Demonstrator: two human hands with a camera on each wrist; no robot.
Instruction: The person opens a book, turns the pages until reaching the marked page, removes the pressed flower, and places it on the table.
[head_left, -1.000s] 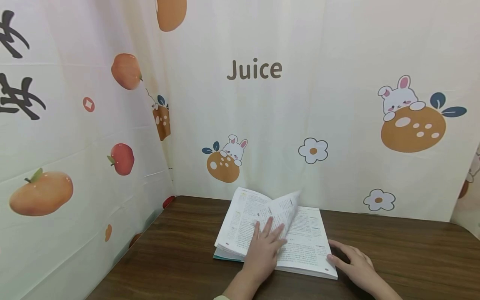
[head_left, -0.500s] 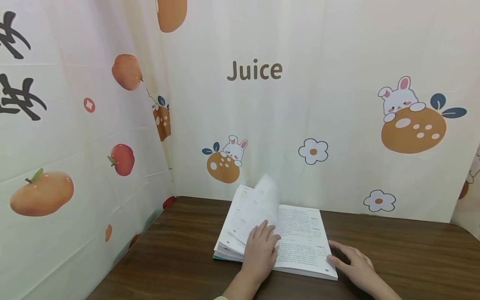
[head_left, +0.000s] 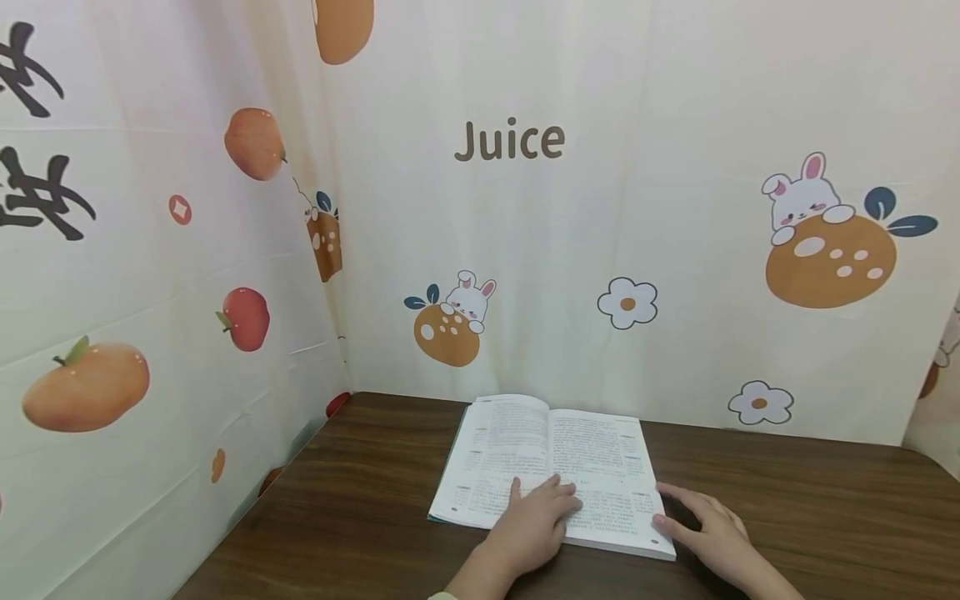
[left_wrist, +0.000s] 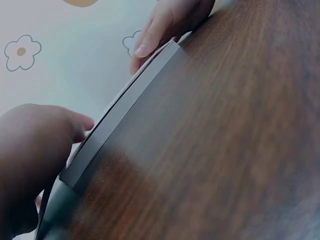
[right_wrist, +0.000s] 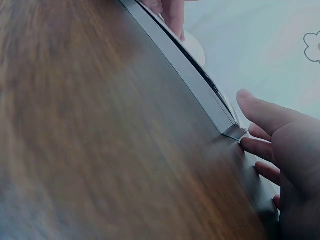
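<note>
Book (head_left: 551,462) lies open, spine toward twelve o'clock, left hand (head_left: 536,521) flat on it, right hand (head_left: 708,525) relaxed at its three-o'clock corner

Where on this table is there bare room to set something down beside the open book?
Bare wood lies left of the open book, out to the printed curtain, and right of the right hand, toward the table's far end. It is crowded along the book's near edge, where the left hand rests on the pages and the right touches the corner.
</note>
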